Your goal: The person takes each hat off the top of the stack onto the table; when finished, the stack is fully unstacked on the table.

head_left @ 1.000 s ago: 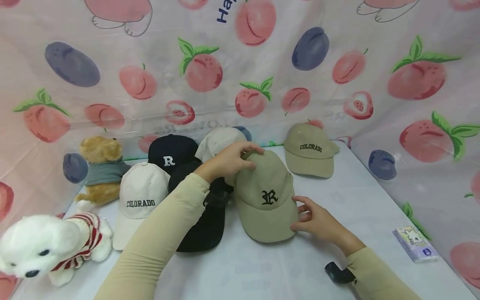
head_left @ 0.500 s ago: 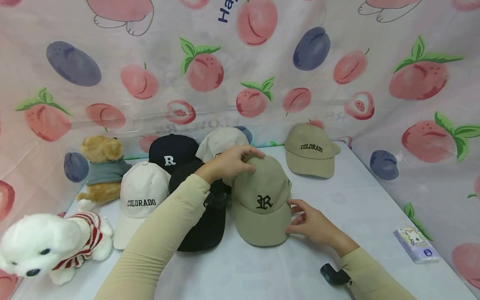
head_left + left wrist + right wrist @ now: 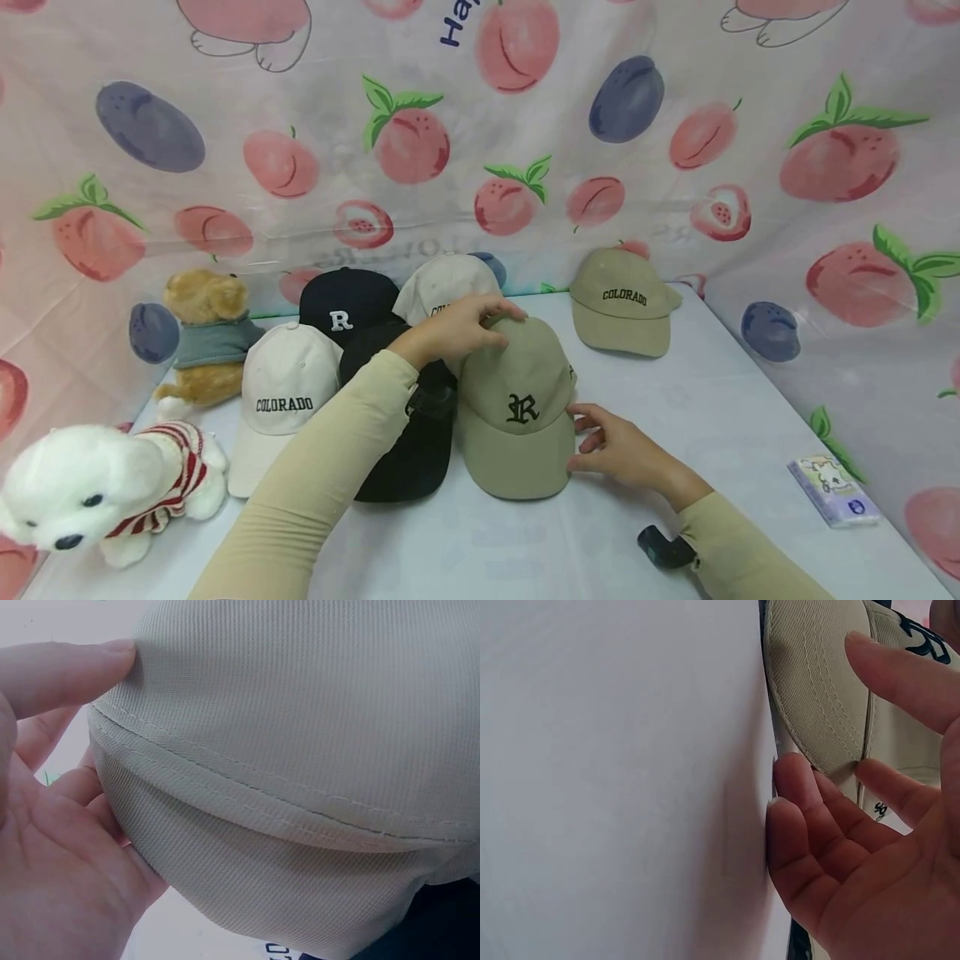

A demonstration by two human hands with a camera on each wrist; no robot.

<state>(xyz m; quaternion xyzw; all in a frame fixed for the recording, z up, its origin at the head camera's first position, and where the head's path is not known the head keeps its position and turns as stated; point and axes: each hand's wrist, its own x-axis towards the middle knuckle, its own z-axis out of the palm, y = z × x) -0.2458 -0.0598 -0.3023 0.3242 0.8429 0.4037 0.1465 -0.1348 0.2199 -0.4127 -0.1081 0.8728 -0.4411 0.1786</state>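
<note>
Between my hands in the head view is an olive-beige baseball cap point(image 3: 513, 454) with a dark gothic R on its front, brim toward me. My left hand point(image 3: 459, 329) grips the top back of its crown. In the left wrist view the thumb point(image 3: 90, 671) lies on one side of the fabric and the fingers go behind it. My right hand point(image 3: 626, 450) holds the brim's right edge. The right wrist view shows the right thumb point(image 3: 907, 682) over the brim and curled fingers point(image 3: 810, 840) at its edge, close to the table. A black cap point(image 3: 408, 467) lies just left, partly hidden by my left arm.
A white COLORADO cap point(image 3: 288, 379), a navy R cap point(image 3: 348, 300) and another white cap point(image 3: 446, 279) stand left and behind. A khaki COLORADO cap point(image 3: 621, 308) sits back right. A plush dog point(image 3: 82, 479), a brown plush point(image 3: 206, 342) and a small purple packet point(image 3: 832, 492) flank them.
Both hands have shifted the beige cap left and slightly toward me, nearer the black cap. The other caps and toys have stayed in place.
</note>
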